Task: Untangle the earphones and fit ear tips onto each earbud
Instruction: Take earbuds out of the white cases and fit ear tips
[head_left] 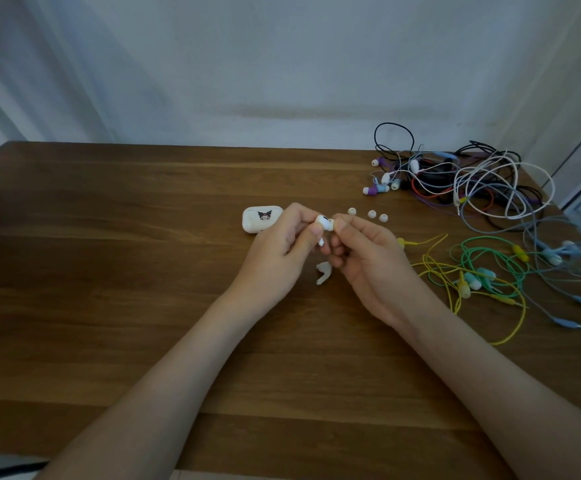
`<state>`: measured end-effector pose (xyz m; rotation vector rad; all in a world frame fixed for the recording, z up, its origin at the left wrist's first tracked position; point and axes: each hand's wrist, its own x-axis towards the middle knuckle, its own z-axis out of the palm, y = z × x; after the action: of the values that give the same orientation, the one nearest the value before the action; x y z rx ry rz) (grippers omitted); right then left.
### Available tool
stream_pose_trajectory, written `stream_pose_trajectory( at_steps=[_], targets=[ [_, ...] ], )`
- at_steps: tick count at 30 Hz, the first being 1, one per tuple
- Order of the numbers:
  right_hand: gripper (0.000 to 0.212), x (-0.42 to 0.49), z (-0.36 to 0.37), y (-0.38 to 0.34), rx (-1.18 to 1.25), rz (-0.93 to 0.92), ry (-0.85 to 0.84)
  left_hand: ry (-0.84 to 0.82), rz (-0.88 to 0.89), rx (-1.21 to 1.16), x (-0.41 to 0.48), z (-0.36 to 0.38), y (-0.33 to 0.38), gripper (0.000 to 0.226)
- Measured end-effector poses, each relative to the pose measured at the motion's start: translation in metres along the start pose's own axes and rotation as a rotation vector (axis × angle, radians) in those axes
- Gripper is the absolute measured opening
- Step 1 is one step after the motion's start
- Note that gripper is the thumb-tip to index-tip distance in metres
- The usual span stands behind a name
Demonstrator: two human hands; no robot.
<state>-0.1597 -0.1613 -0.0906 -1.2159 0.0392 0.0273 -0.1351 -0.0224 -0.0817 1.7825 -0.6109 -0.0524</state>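
A white, stemmed wireless earbud (322,221) is pinched between the thumb and curled fingers of the left hand (282,244) above the brown wooden table (109,271), while a small white silicone ear tip (331,223) is pinched by the right hand (368,258) and held against the earbud's nozzle. A second white earbud (323,273) is seen lying on the table just below the two hands, and three loose white ear tips (372,214) are set in a row just beyond the right hand. A white charging case with a cartoon sticker (259,219) is placed just behind the left hand, a tangled heap of multicoloured wired earphones (462,181) is piled at the far right, and yellow and green wired earphones (472,271) are spread nearer on the right.
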Motion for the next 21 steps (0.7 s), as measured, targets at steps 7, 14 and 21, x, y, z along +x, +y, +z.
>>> stream_pose_trajectory(
  at_steps=[7,14,21],
  targets=[
    [0.019,0.000,0.005,0.003,-0.181,-0.084,0.089,0.024,0.022,0.068,0.001,0.001,-0.008,0.016],
    [0.013,0.000,0.007,0.001,-0.416,-0.204,0.138,0.017,-0.017,-0.023,0.003,0.000,-0.008,0.019],
    [0.008,0.002,-0.005,0.000,-0.993,-0.303,0.052,0.127,-0.058,-0.046,0.007,0.002,-0.007,0.018]
  ],
)
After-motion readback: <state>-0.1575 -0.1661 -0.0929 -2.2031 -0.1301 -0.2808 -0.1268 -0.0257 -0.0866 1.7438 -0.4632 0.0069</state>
